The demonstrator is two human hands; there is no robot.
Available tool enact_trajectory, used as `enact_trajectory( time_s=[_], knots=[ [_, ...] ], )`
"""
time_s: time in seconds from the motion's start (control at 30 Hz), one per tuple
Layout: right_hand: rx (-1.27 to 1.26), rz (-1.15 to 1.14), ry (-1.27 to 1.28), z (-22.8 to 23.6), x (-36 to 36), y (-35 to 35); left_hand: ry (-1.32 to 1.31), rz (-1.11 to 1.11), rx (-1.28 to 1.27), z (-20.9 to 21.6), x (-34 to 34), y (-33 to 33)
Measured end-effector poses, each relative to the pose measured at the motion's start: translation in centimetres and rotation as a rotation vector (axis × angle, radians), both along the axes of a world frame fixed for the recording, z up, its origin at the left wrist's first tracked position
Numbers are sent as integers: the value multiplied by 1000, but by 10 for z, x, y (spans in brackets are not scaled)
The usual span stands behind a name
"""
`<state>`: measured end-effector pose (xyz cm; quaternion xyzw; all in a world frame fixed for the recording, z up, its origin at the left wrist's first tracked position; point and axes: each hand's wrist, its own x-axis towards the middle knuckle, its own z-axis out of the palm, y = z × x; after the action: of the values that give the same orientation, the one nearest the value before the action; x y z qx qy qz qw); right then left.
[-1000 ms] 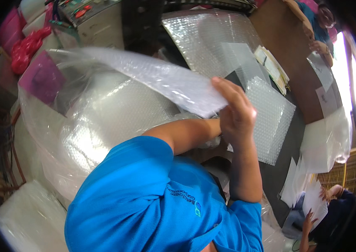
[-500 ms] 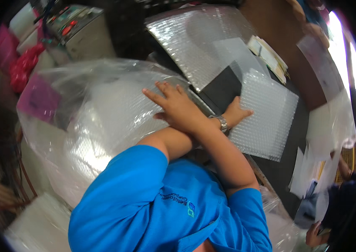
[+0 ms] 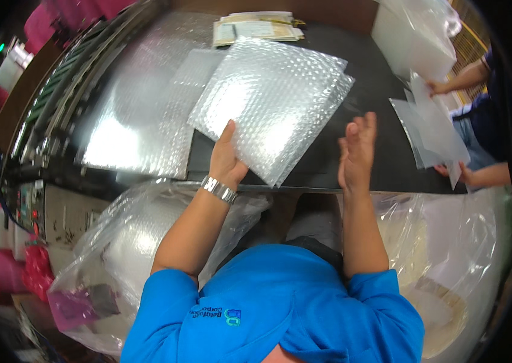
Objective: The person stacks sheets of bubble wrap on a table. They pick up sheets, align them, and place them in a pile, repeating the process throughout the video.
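Note:
My left hand (image 3: 227, 162), with a metal watch at the wrist, grips the near left edge of some bubble wrap pouches (image 3: 271, 106). Its thumb lies on top and the other fingers are hidden underneath. At least two clear pouches overlap, slightly fanned, tilted above the dark worktop (image 3: 353, 175). To the right of them my right hand (image 3: 359, 151) is raised with fingers stretched out, apart from the pouches and holding nothing. A larger bubble wrap stack (image 3: 141, 115) lies on the worktop left of my left hand.
Papers (image 3: 256, 29) lie at the worktop's far edge. Rollers (image 3: 56, 91) run along the left. At the right, another person's hands (image 3: 443, 88) hold translucent sheets (image 3: 434, 130) beside a white bagged stack (image 3: 413, 36). Large clear plastic bags (image 3: 147, 230) stand below the near edge.
My arms have uncrossed. My right hand has come back from over the plastic bag to the right side. My left hand now holds the pouches up. The view has turned toward the worktop.

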<state>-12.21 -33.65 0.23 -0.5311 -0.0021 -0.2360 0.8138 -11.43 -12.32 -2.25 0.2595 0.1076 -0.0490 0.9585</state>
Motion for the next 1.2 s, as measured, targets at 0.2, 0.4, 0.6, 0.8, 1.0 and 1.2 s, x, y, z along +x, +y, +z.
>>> enact_trajectory(
  time_s=[0.2, 0.4, 0.6, 0.8, 1.0, 1.2],
  knots=[
    [47, 517, 109, -1, 18, 34, 89, -202, -36, -10, -8, -36],
    [59, 560, 109, -11, 40, 14, 36, -167, -66, 20, 15, -35],
    [7, 591, 232, -38, 36, 7, 44, -122, -86, 31, 29, -36],
    [144, 588, 264, -60, 39, 4, 112, -32, -46, 31, 24, -44],
    [156, 619, 246, -61, 38, 3, 40, -124, -118, 27, 19, -40],
    [145, 635, 213, -62, 36, 1, 5, -182, -193, 24, 12, -34]
  ],
)
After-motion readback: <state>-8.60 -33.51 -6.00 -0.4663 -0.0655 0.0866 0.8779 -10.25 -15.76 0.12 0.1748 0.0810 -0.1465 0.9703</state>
